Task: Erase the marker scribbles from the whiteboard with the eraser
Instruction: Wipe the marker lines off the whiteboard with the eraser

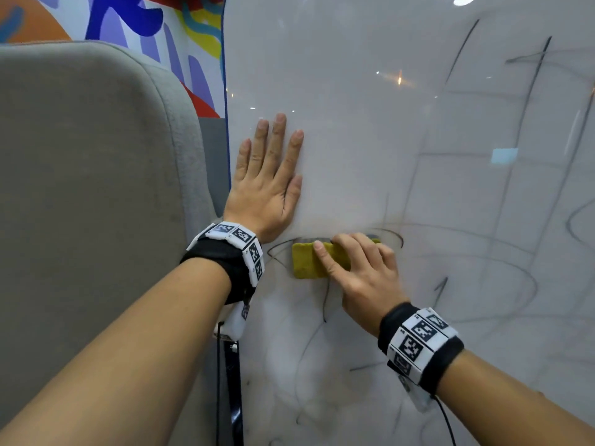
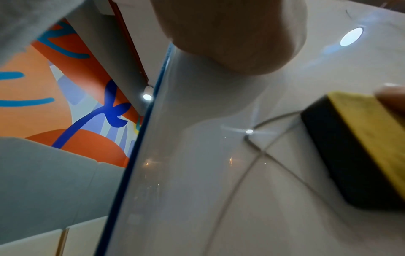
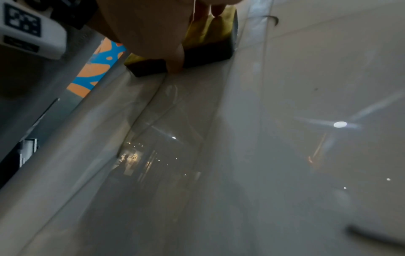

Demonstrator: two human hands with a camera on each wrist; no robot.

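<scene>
Grey upholstered chair back (image 1: 90, 175) left of frame. Behind it, wall mural (image 1: 154, 24): orange, blue, lilac, yellow, red shapes on white. Round ceiling lights reflected as glare (image 1: 463, 0). Dark stand leg (image 1: 234, 394) low centre.

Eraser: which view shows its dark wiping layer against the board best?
Left wrist: the eraser shows yellow top and black layer flat on the whiteboard. Right wrist shows it partly behind fingers; head shows only yellow.

The eraser (image 1: 310, 260) lies on the whiteboard (image 1: 370, 123) under the right hand (image 1: 363, 275), just below the left hand (image 1: 265, 185)
</scene>
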